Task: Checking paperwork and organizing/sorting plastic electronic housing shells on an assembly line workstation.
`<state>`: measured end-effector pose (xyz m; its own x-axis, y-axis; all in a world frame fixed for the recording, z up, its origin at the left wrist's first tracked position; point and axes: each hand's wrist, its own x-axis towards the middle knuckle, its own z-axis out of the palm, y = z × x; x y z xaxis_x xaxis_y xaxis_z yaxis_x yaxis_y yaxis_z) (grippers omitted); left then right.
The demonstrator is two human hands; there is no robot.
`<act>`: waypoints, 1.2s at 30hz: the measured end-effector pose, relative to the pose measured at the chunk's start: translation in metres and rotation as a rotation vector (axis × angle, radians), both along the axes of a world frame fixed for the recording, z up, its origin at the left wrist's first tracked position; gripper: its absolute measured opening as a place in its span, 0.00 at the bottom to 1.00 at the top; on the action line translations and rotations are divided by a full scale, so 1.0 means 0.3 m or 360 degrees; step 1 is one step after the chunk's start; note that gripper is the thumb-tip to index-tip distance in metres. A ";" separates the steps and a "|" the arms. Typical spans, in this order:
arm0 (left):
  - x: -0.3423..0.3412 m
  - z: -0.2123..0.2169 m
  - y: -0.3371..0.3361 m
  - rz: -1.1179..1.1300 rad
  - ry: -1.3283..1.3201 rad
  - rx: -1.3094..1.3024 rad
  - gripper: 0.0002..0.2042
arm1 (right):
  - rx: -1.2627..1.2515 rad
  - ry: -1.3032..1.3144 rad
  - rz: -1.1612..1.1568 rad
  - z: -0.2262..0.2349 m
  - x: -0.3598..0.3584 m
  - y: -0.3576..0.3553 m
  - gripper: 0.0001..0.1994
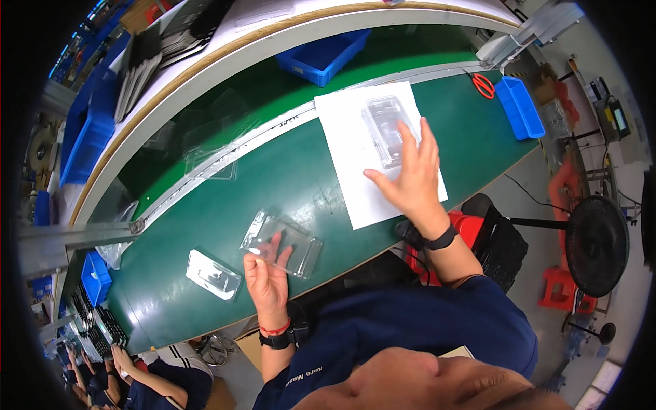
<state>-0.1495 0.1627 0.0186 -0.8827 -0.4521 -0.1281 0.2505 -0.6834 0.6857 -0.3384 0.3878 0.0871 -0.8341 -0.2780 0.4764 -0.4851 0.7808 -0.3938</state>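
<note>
My left hand (268,281) grips a clear plastic blister tray (301,251) by its near left edge, above the green table (164,232). Through the see-through plastic some of its fingers show. On a white paper sheet (346,191) lies another clear blister shell (380,126), long and moulded. My right hand (415,179) is spread over that shell's right side, thumb and fingers apart; whether the fingertips touch it I cannot tell. A clear pack with a white inside (213,275) rests on the table, left of my left hand.
Clear plastic sheets (212,154) lie against the rail at the back. A blue bin (324,58) stands behind it. Red-handled scissors (483,86) and a blue box (519,108) sit at the right end. Co-workers' hands (123,362) are at lower left, beside black parts (96,328).
</note>
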 end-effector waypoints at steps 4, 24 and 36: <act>0.008 0.003 -0.007 -0.0009 -0.0041 -0.0039 0.06 | 0.0197 -0.0209 -0.0136 -0.047 -0.076 0.063 0.45; 0.025 -0.007 -0.020 0.0023 -0.0083 0.0032 0.09 | -0.0065 -0.0533 0.0525 -0.067 0.051 0.238 0.37; 0.063 -0.043 -0.042 0.0002 -0.0031 0.0099 0.10 | 0.0139 -0.0424 0.0503 -0.098 0.084 0.245 0.37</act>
